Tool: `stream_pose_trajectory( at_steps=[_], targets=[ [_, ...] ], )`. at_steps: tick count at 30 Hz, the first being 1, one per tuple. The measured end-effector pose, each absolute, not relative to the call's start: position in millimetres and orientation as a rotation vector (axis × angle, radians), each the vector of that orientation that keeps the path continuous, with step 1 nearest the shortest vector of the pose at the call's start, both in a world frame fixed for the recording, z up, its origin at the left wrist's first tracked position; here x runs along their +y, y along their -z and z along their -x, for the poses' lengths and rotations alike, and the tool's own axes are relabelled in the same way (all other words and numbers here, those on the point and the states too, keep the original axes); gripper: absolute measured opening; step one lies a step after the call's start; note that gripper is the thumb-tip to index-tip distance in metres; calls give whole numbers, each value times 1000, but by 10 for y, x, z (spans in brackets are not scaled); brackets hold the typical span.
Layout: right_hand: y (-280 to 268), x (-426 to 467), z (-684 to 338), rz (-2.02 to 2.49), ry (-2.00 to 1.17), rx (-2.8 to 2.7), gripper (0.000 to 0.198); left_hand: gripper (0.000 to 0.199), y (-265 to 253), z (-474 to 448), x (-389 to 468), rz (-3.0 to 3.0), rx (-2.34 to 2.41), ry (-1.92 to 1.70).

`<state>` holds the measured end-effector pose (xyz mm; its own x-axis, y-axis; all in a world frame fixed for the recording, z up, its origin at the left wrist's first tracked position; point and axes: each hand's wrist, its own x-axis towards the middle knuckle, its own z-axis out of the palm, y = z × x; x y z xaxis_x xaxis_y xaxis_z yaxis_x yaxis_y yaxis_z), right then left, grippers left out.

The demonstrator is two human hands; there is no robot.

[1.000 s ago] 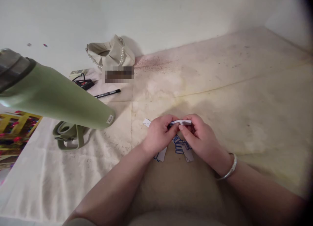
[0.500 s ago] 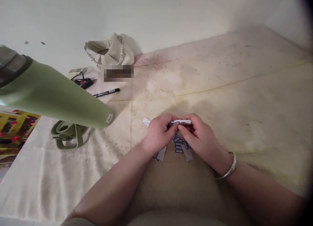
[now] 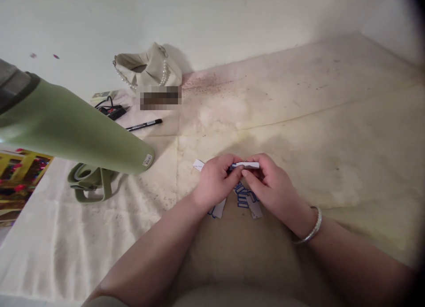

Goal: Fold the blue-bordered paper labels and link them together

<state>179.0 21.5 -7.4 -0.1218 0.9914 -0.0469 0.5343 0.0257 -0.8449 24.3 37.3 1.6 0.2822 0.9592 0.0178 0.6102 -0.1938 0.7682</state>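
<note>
Left hand (image 3: 215,178) and right hand (image 3: 272,182) both grasp a narrow white strip (image 3: 249,165) between thumbs and fingers, over the creased, stained cloth (image 3: 299,130). Thin, straight-edged white pieces (image 3: 254,207), some bearing blue outlined lettering, lie beneath the hands. A smooth, matte green bottle (image 3: 83,130), cylindrical with a grey top, is to the left, well apart.

Pale wall (image 3: 232,24), cream cloth-covered table (image 3: 332,143) (stained and creased), muted light

Matt paper strip (image 3: 251,165), wrinkled cloth (image 3: 83,245)
</note>
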Motion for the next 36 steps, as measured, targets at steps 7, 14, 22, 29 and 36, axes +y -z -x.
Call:
stream_pose_trajectory(
  at_steps=[7, 14, 22, 29, 36],
  targets=[
    [57, 206, -1786, 1560, -1001, -1716, 18, 18, -28, -247, 372, -1902, 1407, -678],
    [60, 208, -1780, 1580, -1007, -1719, 19, 17, -21, -243, 369, -1908, 1398, -678],
    [40, 202, -1785, 1584, -1011, -1709, 20, 18, -26, -251, 368, -1909, 1414, -681],
    [47, 206, -1785, 1586, -1006, -1716, 21, 18, -22, -245, 371, -1918, 1408, -690],
    [57, 206, -1783, 1585, -1004, -1725, 20, 17, -11, -245, 369, -1928, 1401, -701]
  ],
)
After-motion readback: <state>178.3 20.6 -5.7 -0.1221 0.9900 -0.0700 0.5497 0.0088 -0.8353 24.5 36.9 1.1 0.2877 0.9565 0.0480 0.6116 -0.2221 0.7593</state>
